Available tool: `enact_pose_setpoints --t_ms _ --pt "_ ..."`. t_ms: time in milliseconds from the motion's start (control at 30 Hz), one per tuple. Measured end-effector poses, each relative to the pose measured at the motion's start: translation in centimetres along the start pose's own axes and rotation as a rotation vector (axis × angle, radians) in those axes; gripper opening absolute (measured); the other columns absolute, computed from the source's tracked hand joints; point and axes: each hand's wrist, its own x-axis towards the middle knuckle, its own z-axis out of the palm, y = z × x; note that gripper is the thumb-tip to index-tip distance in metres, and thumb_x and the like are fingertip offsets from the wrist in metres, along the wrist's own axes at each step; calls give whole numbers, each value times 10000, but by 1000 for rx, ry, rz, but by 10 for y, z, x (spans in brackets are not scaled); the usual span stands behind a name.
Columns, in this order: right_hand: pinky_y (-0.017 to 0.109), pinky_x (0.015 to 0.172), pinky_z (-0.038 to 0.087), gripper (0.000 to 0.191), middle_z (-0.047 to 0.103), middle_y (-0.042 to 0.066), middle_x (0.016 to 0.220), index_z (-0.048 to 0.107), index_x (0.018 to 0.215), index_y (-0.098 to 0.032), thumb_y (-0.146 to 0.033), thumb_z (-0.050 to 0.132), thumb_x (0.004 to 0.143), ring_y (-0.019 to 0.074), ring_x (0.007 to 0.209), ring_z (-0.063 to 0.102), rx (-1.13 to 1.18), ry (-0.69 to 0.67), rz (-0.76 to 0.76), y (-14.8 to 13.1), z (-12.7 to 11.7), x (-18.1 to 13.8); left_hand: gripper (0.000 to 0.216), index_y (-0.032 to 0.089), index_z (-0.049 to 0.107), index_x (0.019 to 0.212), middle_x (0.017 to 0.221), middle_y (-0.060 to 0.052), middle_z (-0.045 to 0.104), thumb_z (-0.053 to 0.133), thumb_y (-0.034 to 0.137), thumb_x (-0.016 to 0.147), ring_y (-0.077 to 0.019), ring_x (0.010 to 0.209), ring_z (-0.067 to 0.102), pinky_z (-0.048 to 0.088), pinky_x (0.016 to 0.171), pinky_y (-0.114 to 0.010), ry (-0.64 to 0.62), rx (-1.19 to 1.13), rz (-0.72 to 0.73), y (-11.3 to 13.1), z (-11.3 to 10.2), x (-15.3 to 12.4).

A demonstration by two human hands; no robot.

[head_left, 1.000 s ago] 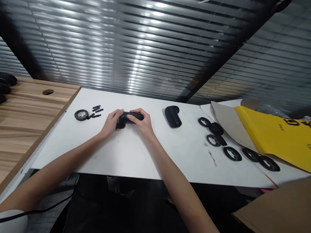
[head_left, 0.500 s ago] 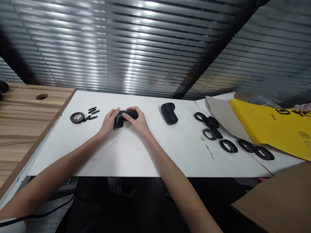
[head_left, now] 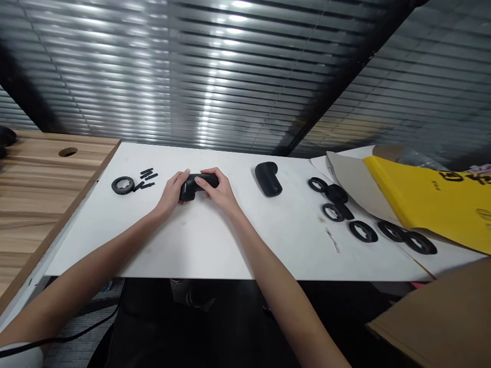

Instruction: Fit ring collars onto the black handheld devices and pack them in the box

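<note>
Both hands hold one black, curved, L-shaped device (head_left: 188, 188) with small white lettering, just over the white table (head_left: 184, 245). My left hand (head_left: 172, 193) grips its left end, the fingers partly hidden behind it. My right hand (head_left: 221, 190) is closed on the other end, with the thumb lying on the upper face. To the right, a similar black curved device (head_left: 268, 179) lies on the table. A black ring (head_left: 123, 185) and several small black strips (head_left: 147, 174) lie to the left of my hands.
Several black rings (head_left: 362, 231) are spread over the right side of the table. Beyond them lies a yellow package (head_left: 429, 199) with dark writing. A cardboard piece (head_left: 441, 312) is at the lower right. Metal blinds (head_left: 230, 76) stand behind, and a wooden desk (head_left: 23, 204) adjoins on the left.
Both hands keep their hold on the black device, almost unmoved. The view has shifted very slightly.
</note>
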Motion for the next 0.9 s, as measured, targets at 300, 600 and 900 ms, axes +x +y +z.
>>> enact_pose_setpoints --t_ms 300,600,900 --pt "251 531 488 542 672 46 1044 686 1007 -231 -697 818 762 189 862 620 78 70 77 1 3 5 592 146 677 911 735 -73 645 612 734 944 -179 569 619 435 443 -243 -88 -203 -129 5 -2 7" --pt "256 498 455 564 666 27 953 692 965 -234 -739 822 749 171 773 596 124 103 96 3 4 8 510 118 712 959 839 -101 697 567 603 1021 -200 637 683 522 511 -265 -64 -260 -170 12 -1 5" --pt "262 491 443 616 655 23 970 657 960 -235 -788 797 727 167 748 613 130 96 115 5 3 10 498 107 702 942 777 -102 698 583 583 1029 -213 614 701 507 483 -263 -41 -260 -193 11 1 8"
